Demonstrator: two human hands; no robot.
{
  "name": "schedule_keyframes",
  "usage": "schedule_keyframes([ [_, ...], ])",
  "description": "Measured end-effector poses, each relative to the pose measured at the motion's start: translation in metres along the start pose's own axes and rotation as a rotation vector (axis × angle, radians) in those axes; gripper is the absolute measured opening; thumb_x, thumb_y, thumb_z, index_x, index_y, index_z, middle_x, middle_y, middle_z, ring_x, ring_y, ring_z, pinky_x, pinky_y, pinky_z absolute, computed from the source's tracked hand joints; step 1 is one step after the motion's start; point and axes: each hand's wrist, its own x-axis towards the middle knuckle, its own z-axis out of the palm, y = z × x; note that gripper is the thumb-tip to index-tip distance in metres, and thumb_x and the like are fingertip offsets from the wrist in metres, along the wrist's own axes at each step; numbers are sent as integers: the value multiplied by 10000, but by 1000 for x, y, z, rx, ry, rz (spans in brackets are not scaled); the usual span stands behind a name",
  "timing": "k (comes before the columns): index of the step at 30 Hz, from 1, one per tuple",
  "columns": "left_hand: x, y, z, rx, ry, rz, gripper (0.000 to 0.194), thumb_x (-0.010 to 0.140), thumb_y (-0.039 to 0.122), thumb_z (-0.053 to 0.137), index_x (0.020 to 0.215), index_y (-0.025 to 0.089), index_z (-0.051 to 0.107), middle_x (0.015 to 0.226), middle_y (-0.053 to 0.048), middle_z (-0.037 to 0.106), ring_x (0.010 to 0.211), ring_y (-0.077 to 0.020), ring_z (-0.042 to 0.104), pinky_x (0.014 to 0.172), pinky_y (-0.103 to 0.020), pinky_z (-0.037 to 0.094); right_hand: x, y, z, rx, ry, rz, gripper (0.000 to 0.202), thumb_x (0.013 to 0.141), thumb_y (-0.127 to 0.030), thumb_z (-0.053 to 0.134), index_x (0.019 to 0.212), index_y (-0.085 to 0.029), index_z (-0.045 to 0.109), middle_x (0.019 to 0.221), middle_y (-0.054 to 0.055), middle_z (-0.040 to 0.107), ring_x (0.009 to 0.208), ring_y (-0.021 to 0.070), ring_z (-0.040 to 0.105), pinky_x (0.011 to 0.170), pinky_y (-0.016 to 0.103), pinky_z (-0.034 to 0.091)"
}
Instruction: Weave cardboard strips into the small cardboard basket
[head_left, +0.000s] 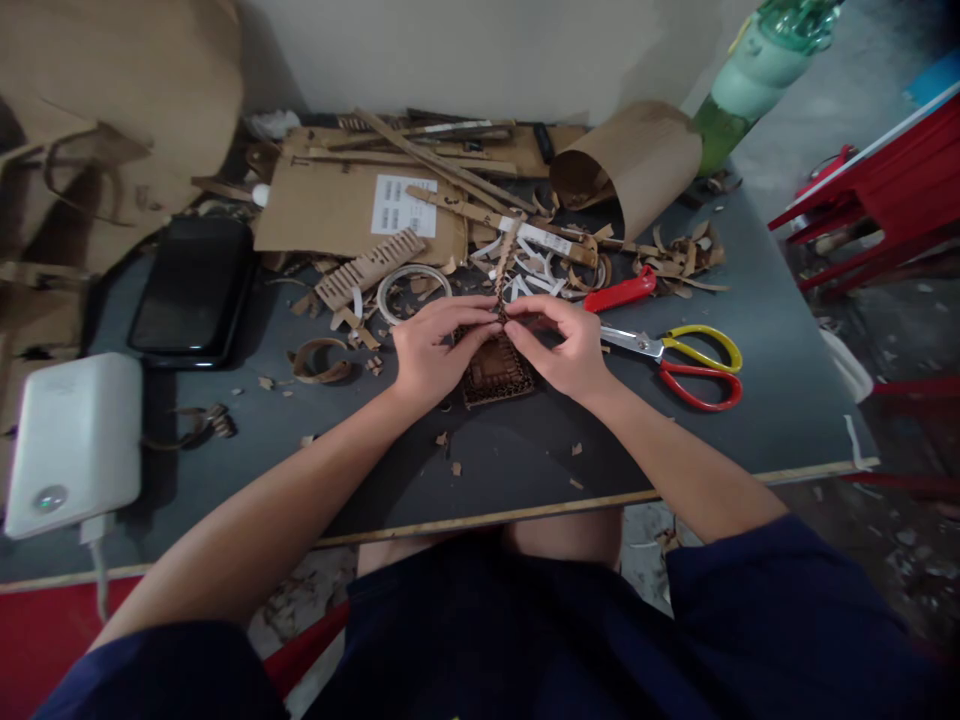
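Observation:
A small rectangular brown cardboard piece (495, 375) with a ridged, raised border lies on the dark table. A corrugated strip (508, 255) rises from its far edge, running away from me. My left hand (442, 345) pinches the strip's base from the left, thumb and fingers together. From the right, my right hand (559, 340) has its thumb and index finger closed on the same spot. The fingertips of both hands nearly meet there and hide part of the border.
Scissors (649, 345) and a red-handled cutter (622, 291) lie right of my hands. Behind are cardboard scraps (322, 205), a tape ring (412, 292), a cardboard tube (645, 165) and a green bottle (742, 90). A black phone (193, 290) and white power bank (79, 440) are left.

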Motion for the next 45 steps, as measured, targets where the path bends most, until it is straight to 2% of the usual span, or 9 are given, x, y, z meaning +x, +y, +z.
schedule_keyframes([
  [2, -2, 1, 0, 40, 21, 26, 31, 884, 229, 733, 878, 220, 763, 992, -31, 807, 927, -171, 777, 877, -296, 628, -1, 0, 1, 8, -2, 30, 269, 884, -359, 707, 1101, -207, 751, 1048, 47, 795, 913, 176, 760, 760, 291, 651],
  [7, -4, 2, 1, 44, 24, -5, 88, 895, 289, 728, 922, 209, 754, 1014, -34, 804, 945, -175, 776, 883, -298, 632, -1, 0, 1, -79, 39, -10, 165, 915, -315, 663, 929, -222, 799, 901, 14, 815, 814, 167, 774, 744, 288, 646],
  [12, -3, 0, -1, 75, -31, -17, 321, 806, 425, 813, 1060, 236, 765, 1062, -45, 797, 989, -208, 766, 900, -324, 635, -1, 1, 1, -205, 65, -125, 167, 931, -264, 630, 940, -228, 793, 892, 13, 814, 798, 170, 774, 727, 294, 634],
  [18, -3, -5, 1, 24, -49, -39, 188, 840, 368, 787, 976, 238, 795, 1024, -33, 803, 932, -187, 776, 897, -318, 643, -2, 5, 1, -263, 33, -218, 174, 949, -230, 611, 958, -218, 784, 919, 19, 815, 829, 173, 778, 755, 299, 630],
  [23, -3, -6, 0, -21, -79, -160, 163, 847, 366, 776, 946, 239, 801, 1017, -24, 804, 931, -182, 776, 899, -318, 645, -3, 5, -1, -248, 25, -257, 167, 943, -195, 622, 964, -200, 787, 938, 39, 814, 869, 172, 777, 791, 287, 622],
  [30, 0, -10, 0, -241, -105, -304, 223, 812, 421, 797, 923, 228, 810, 994, -50, 805, 946, -205, 776, 927, -347, 637, 0, 6, 0, -168, 11, -158, 148, 935, -211, 641, 944, -219, 788, 929, 12, 815, 867, 162, 774, 792, 286, 620],
  [36, 1, -11, 1, -389, -63, -418, 217, 778, 391, 834, 913, 223, 815, 937, -53, 807, 887, -197, 782, 843, -285, 638, 1, 3, 1, -93, 17, -103, 146, 923, -234, 645, 928, -191, 784, 899, 19, 812, 822, 150, 767, 725, 255, 619],
  [42, -1, -6, 0, -237, -9, -253, 118, 803, 240, 806, 921, 245, 814, 959, -24, 807, 906, -176, 781, 872, -280, 632, -3, 0, 2, -15, 6, 22, 299, 854, -340, 741, 1100, -173, 773, 1027, 49, 806, 901, 189, 774, 720, 273, 655],
  [45, -2, -5, 1, -169, -9, -161, 122, 817, 219, 796, 933, 255, 809, 974, -13, 808, 904, -165, 780, 880, -288, 629, -3, 1, 1, -59, 31, -21, 209, 889, -318, 709, 1040, -204, 797, 1004, 23, 812, 899, 187, 780, 779, 296, 658],
])
